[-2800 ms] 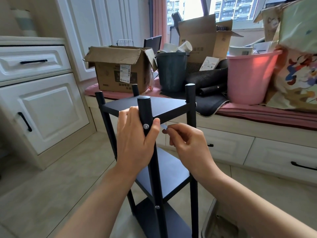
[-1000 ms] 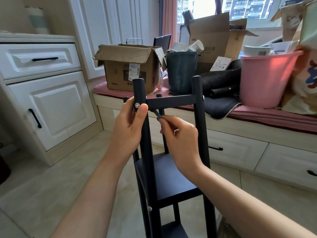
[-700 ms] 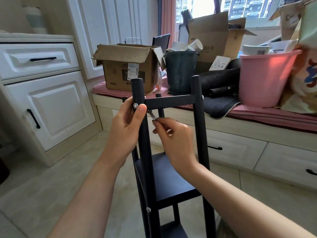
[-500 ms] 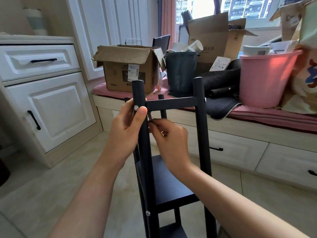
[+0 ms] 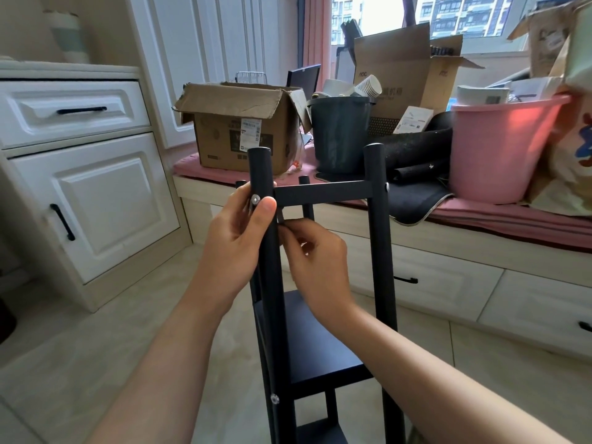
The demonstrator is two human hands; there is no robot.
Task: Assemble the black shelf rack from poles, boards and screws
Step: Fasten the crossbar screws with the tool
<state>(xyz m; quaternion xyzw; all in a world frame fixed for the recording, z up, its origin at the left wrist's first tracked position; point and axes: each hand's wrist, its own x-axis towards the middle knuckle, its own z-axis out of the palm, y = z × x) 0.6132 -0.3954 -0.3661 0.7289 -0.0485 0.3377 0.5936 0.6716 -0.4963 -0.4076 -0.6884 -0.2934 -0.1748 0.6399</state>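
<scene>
Rack pole (image 5: 270, 283) gripped by left hand (image 5: 237, 238); right hand (image 5: 315, 251) fingers pinch small tool (image 5: 280, 216).

Four black poles (image 5: 379, 251), three boards (image 5: 320, 344), three screws (image 5: 255, 199) (silver), two hands (image 5: 235, 241).

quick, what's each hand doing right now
Left hand: grips the front pole by the top screw.
Right hand: pinches a small metal tool.

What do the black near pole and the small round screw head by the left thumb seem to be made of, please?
Black near pole: likely painted metal tube, though coated wood is possible; smooth satin black with a soft sheen. Small round screw head: bare metal, silvery and shiny, catching the light.
</scene>
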